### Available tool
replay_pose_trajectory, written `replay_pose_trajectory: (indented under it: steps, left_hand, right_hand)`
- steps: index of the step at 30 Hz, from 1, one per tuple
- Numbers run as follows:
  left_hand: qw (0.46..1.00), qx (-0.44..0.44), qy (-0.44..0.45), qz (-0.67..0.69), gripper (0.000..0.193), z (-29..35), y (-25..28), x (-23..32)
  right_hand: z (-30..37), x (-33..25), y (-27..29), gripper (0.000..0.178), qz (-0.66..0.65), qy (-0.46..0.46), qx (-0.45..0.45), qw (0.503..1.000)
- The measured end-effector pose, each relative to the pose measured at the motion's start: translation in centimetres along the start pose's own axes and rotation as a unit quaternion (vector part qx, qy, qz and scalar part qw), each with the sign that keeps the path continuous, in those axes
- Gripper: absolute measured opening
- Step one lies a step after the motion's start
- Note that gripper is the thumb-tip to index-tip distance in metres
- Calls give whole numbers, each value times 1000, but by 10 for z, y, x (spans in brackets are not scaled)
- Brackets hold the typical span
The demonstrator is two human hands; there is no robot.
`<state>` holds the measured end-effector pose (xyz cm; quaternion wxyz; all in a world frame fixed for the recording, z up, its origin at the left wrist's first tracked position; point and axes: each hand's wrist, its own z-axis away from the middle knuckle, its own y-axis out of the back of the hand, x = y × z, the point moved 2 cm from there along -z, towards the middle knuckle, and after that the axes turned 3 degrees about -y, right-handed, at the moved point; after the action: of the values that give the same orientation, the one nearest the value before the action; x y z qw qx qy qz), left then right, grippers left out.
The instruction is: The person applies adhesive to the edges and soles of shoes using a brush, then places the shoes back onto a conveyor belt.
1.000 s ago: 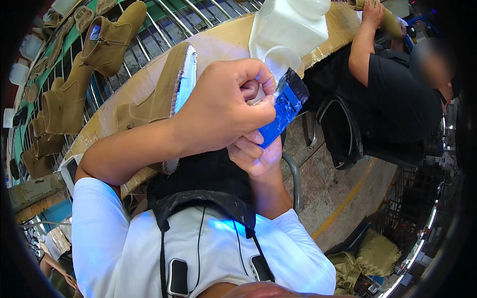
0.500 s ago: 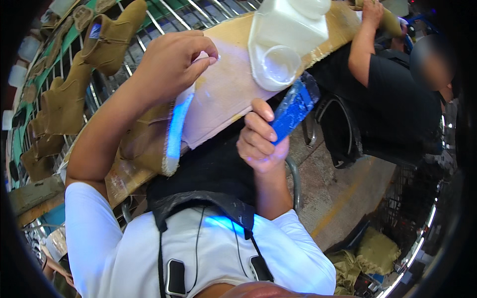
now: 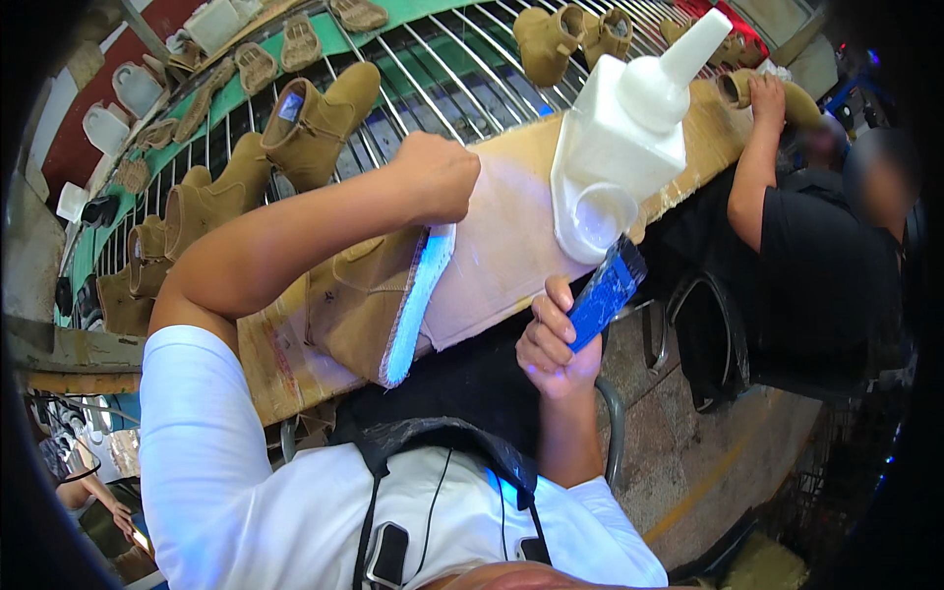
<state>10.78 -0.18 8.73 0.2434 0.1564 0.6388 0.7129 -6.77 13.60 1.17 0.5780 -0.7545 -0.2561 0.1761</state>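
Note:
My left hand (image 3: 440,179) is closed in a fist above the upper end of a tan boot (image 3: 344,305). Its fingertips are turned away, so anything inside the fist is hidden. On its side lies the boot, its pale sole (image 3: 418,310) turned right and lit bluish. In my right hand (image 3: 559,344) is a flat blue brush (image 3: 602,303), dark bristles pointing up and right. Just beyond the bristles stands a small translucent cup (image 3: 602,218) with whitish contents. A white squeeze bottle (image 3: 639,123) with a long spout is directly behind it.
Cardboard (image 3: 492,275) covers the work surface. Behind it runs a metal rack (image 3: 423,74) bearing several tan boots (image 3: 320,123) and loose soles (image 3: 300,41). At the right, a co-worker in black (image 3: 816,256) holds another boot (image 3: 796,103). A metal chair frame (image 3: 615,423) is by my right forearm.
The view has shifted, showing more of the rack. My left hand has turned from a thumb-and-finger pinch into a fist, still near the boot. My right hand keeps the brush beside the cup.

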Motion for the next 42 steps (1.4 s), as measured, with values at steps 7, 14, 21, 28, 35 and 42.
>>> replay_pose_trajectory:
  steps: [7,14,21,28,35,42]
  left_hand:
    - [1000,-16,11,-16,18,-9,-7,-5]
    - [997,39,43,59,20,-2,-12,-10]
    - [994,92,-22,59,11,1,-15,-7]
    - [982,108,-110,-112,12,29,-14,5]
    - [985,89,-133,-69,30,78,1,25]
    - [910,29,11,413,27,104,19,-2]
  right_hand:
    - [5,-6,-3,8,-11,12,7,1000]
    - [12,-10,-8,6,1,17,11,1000]
    - [11,-10,-8,8,9,19,7,1000]
    - [12,-12,-7,10,15,21,7,1000]
    - [12,-9,-5,11,12,10,17,1000]
    - [9,-6,1,15,18,12,35,999]
